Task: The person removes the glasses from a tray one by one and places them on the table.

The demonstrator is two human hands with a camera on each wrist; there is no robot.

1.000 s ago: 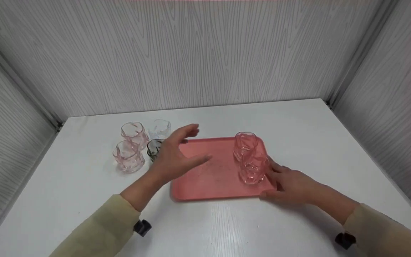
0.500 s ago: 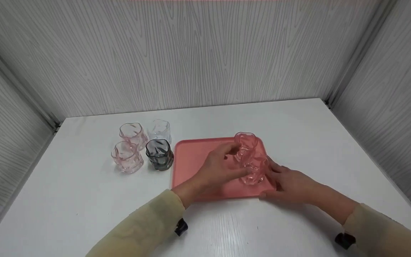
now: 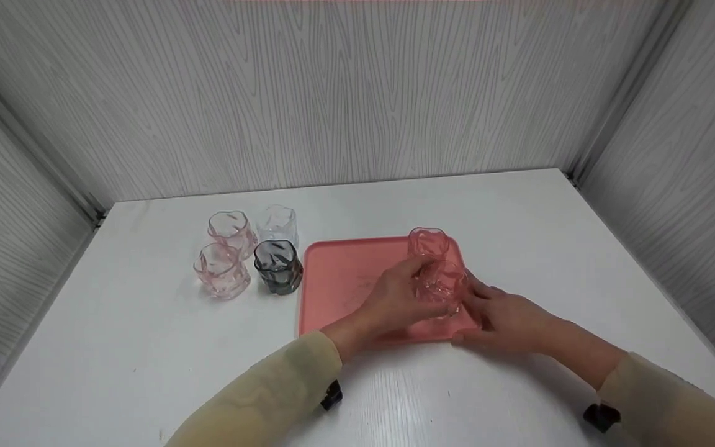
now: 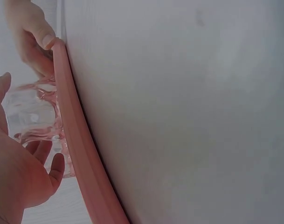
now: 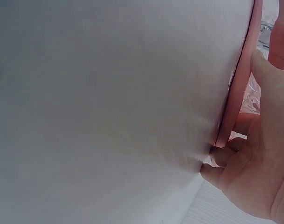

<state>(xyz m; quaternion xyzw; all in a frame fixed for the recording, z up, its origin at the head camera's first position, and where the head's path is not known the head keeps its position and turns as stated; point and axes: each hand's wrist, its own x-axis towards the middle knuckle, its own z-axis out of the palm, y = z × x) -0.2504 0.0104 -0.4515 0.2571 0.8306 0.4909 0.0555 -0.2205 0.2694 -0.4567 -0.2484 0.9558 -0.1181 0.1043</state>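
Note:
A pink tray point(image 3: 339, 279) lies flat on the white table, with two clear drinking glasses on its right side. My left hand point(image 3: 390, 304) is curled round the nearer glass point(image 3: 448, 280), thumb in front and fingers behind. In the left wrist view, that glass point(image 4: 32, 114) stands upright between thumb and fingers point(image 4: 43, 150). The farther glass point(image 3: 427, 239) is just behind, partly covered by the fingers. My right hand point(image 3: 509, 323) holds the tray's near right corner. The right wrist view has its thumb point(image 5: 258, 63) against the tray's rim point(image 5: 237, 98).
Left of the tray stand two pale pink glasses point(image 3: 224, 279) point(image 3: 231, 228), a clear glass point(image 3: 278, 222) and a dark grey glass point(image 3: 278, 273). White wood-grain panels point(image 3: 357, 93) enclose the table point(image 3: 115, 347) at the back and sides.
My left hand has moved right from beside the dark grey glass, across the tray, and come round the nearer glass there. The right hand has stayed at the tray's corner.

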